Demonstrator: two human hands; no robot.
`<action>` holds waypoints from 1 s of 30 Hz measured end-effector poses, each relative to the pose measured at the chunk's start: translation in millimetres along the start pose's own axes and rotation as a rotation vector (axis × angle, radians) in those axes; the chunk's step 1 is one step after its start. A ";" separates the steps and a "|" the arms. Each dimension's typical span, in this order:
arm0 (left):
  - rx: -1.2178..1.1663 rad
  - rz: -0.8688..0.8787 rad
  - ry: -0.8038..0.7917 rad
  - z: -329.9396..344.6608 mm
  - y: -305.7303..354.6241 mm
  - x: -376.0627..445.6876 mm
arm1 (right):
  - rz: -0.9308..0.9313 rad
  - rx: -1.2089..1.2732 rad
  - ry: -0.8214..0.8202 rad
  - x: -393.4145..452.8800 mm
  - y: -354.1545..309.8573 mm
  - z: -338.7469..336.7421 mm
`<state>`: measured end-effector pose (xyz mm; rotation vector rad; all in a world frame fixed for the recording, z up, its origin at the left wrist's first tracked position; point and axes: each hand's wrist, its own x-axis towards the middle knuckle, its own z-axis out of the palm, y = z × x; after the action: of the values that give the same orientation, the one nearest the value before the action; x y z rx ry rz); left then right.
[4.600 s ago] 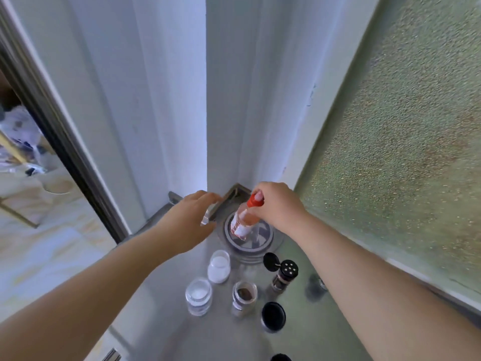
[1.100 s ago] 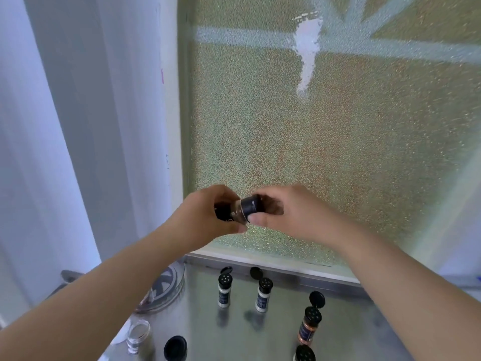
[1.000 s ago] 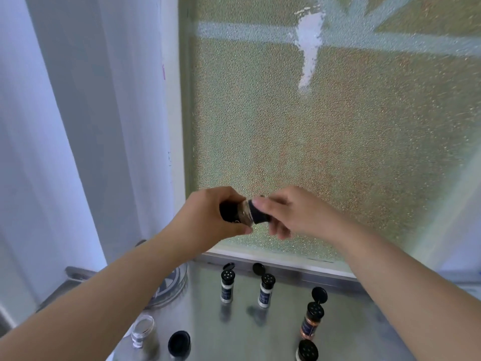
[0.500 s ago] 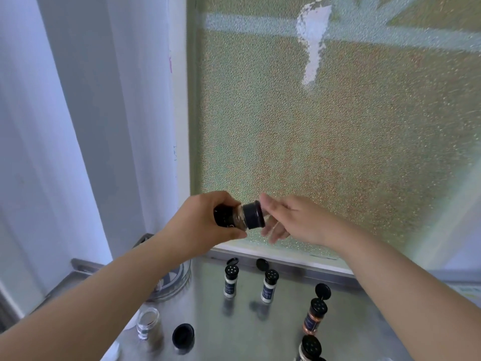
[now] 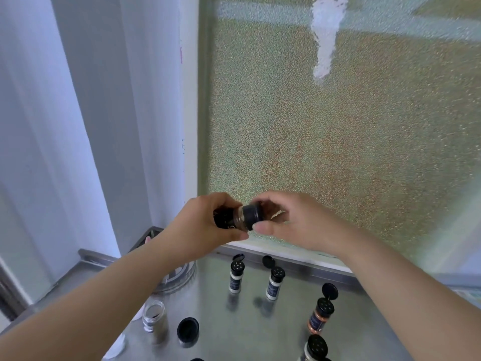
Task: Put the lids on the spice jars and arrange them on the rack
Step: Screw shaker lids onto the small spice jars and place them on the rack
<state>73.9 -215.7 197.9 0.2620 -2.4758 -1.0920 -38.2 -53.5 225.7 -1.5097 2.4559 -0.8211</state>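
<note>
My left hand (image 5: 205, 225) grips a small dark spice jar (image 5: 233, 218), held sideways in the air. Its black lid (image 5: 252, 213) points right, and the thumb and fingers of my right hand (image 5: 291, 220) close around that lid. Below on the steel counter (image 5: 234, 332) stand two shaker jars with flip caps open (image 5: 236, 276) (image 5: 274, 282). An orange-filled jar (image 5: 320, 317) with its cap open stands at the right, another jar (image 5: 315, 347) at the bottom edge. An open glass jar (image 5: 154, 315) and a loose black lid (image 5: 188, 329) sit at the lower left.
A round metal rack (image 5: 179, 278) sits at the counter's back left, partly hidden by my left forearm. A frosted window pane (image 5: 338, 139) rises right behind the counter. White curtains (image 5: 78, 126) hang on the left.
My right hand, apart from the lid half a second ago, has closed on it again. The held jar stays in my left hand. The camera has tilted slightly.
</note>
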 end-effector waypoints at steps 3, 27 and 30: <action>-0.023 -0.020 0.022 6.2 -5.4 -3.0 | -0.023 -0.038 0.038 6.9 1.9 13.3; 0.079 -0.294 0.012 -31.2 -194.0 -21.5 | 0.099 -0.074 -0.095 146.7 10.9 193.1; 0.067 -0.338 0.020 -43.1 -220.5 -26.1 | 0.139 -0.076 -0.166 170.4 23.5 233.9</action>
<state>117.2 -384.0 53.1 0.7295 -2.5108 -1.1276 -47.5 -279.5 43.7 -1.3516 2.4602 -0.5600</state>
